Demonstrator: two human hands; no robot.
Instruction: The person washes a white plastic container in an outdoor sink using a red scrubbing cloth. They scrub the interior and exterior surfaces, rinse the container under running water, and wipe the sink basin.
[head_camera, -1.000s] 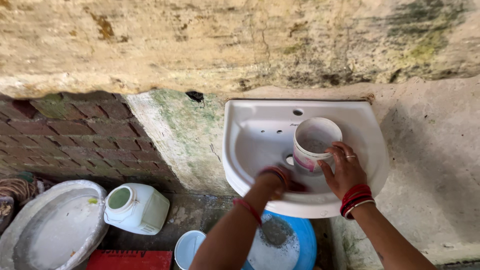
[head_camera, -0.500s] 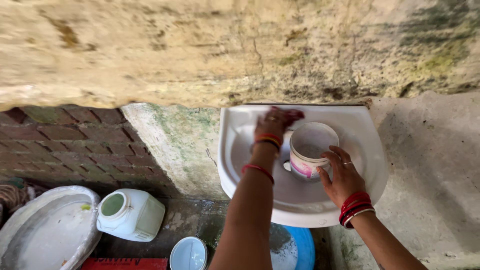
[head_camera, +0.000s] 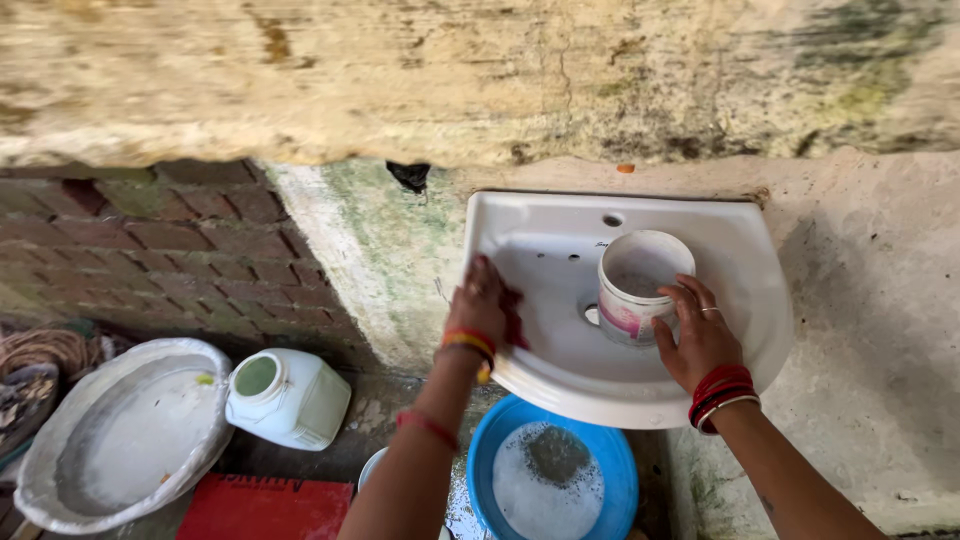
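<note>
A white wash basin (head_camera: 740, 250) hangs on a stained wall. My left hand (head_camera: 482, 305) presses a dark red scrub cloth (head_camera: 512, 318) against the basin's left inner side. My right hand (head_camera: 697, 335) rests against a white plastic cup (head_camera: 640, 285) with a pink band, which stands inside the basin beside the drain hole (head_camera: 591, 314). Red bangles sit on both wrists.
Below the basin stands a blue bucket (head_camera: 600, 460) with foamy water. On the ground to the left are a white plastic jug (head_camera: 290, 398), a wide metal bowl (head_camera: 125, 435), a red flat object (head_camera: 265, 507) and coiled rope (head_camera: 45, 350). A brick wall (head_camera: 170, 240) lies behind.
My left hand went from the basin's front up to its back rim, then down to the left inner side. My right hand stayed on the cup.
</note>
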